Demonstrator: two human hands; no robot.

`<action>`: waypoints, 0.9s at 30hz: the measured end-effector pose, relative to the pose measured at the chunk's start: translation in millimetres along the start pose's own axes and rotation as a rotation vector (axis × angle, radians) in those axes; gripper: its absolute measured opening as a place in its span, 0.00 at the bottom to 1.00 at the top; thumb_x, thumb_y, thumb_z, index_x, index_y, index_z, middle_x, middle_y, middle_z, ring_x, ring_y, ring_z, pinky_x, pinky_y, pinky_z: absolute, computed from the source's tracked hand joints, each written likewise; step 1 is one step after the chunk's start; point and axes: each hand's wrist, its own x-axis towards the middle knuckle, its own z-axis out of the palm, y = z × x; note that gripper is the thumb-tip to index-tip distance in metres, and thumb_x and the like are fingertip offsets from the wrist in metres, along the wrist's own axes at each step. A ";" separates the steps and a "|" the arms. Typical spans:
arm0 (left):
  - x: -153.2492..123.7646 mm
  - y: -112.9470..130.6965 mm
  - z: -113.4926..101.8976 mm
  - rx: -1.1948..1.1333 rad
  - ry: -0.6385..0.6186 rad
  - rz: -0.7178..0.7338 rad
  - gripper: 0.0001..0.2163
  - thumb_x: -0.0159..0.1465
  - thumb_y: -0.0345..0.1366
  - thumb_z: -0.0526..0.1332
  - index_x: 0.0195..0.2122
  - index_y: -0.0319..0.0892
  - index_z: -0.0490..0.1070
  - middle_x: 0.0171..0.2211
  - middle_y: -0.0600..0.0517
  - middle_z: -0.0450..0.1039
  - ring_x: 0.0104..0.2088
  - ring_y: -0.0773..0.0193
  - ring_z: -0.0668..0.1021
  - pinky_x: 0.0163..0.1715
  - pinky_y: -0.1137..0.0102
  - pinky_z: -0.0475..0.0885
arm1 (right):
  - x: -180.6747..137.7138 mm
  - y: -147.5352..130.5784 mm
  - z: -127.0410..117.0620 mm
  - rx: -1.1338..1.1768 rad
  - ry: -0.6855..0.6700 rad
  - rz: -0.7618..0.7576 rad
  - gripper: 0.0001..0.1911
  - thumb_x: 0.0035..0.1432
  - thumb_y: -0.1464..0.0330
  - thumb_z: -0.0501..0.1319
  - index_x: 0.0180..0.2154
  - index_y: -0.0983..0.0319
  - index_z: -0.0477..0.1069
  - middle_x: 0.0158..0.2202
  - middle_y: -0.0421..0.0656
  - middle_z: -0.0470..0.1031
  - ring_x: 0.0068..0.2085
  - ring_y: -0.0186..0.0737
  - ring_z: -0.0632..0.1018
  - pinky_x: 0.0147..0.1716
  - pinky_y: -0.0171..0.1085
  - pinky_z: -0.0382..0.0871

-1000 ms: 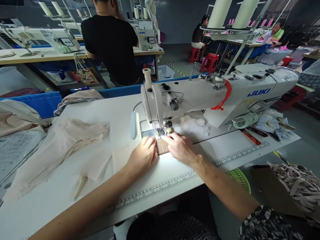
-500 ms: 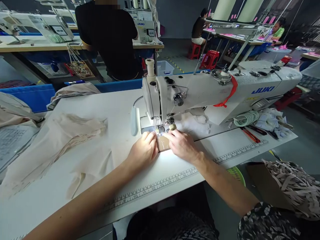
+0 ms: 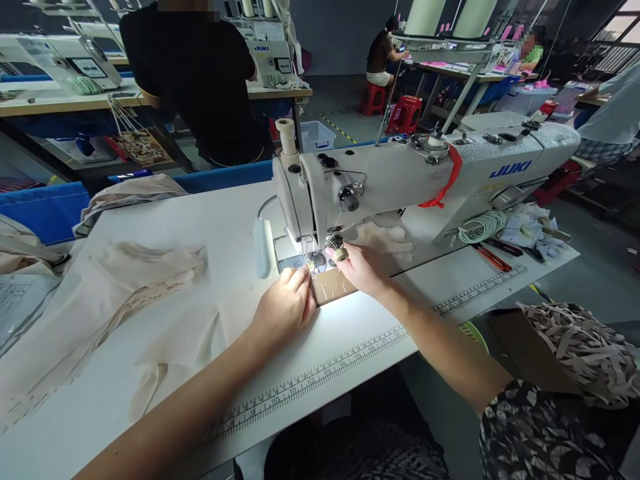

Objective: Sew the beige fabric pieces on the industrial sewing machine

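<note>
The tan fabric piece is lying on the white sewing table with its far edge under the presser foot of the JUKI sewing machine. Most of the piece is sitting on the near side of the needle, so the seam appears barely begun.

The left hand is pressing down on the piece's left edge, fingers together and flat. The right hand is resting on the far right corner with its fingers curled. Whether they are pinching the cloth cannot be told.

A loose pile of beige fabric is lying well to the left, and red-handled scissors and a white cord coil to the right. Nothing is obstructing the needle area. A box of fabric strips is standing near right.
</note>
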 end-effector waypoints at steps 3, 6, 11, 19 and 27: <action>-1.3 -0.2 1.9 0.033 0.018 0.022 0.16 0.72 0.30 0.51 0.49 0.35 0.79 0.48 0.36 0.82 0.42 0.49 0.79 0.42 0.56 0.82 | -9.9 -0.1 -3.7 0.000 0.041 -0.003 0.15 0.76 0.62 0.56 0.37 0.59 0.76 0.31 0.42 0.80 0.33 0.38 0.77 0.32 0.34 0.58; -1.1 -4.0 3.8 0.009 0.011 0.021 0.16 0.72 0.30 0.51 0.49 0.36 0.79 0.48 0.37 0.81 0.42 0.49 0.79 0.43 0.54 0.82 | -16.0 -0.5 -4.3 0.031 0.019 -0.023 0.14 0.76 0.63 0.55 0.39 0.59 0.76 0.31 0.41 0.80 0.31 0.37 0.76 0.31 0.34 0.58; 1.8 -11.4 4.8 0.005 0.013 0.009 0.17 0.73 0.30 0.51 0.54 0.39 0.77 0.49 0.40 0.82 0.44 0.50 0.80 0.46 0.54 0.83 | -7.5 -2.2 4.0 0.009 0.008 -0.012 0.14 0.75 0.64 0.55 0.39 0.59 0.77 0.30 0.42 0.80 0.31 0.38 0.75 0.31 0.36 0.59; 2.1 -8.8 5.4 -0.055 -0.021 -0.059 0.16 0.72 0.32 0.53 0.54 0.39 0.77 0.52 0.38 0.81 0.46 0.49 0.81 0.45 0.55 0.83 | -9.6 3.6 -1.7 -0.029 0.047 0.010 0.18 0.75 0.63 0.57 0.31 0.60 0.74 0.25 0.40 0.75 0.27 0.35 0.69 0.29 0.36 0.52; 12.0 -42.6 -17.9 -0.201 -0.101 -0.443 0.17 0.72 0.37 0.51 0.53 0.40 0.76 0.52 0.39 0.81 0.53 0.48 0.81 0.54 0.55 0.77 | -42.5 -48.3 5.2 -0.099 -0.060 -0.411 0.11 0.72 0.66 0.60 0.48 0.63 0.79 0.49 0.51 0.82 0.51 0.48 0.79 0.48 0.42 0.72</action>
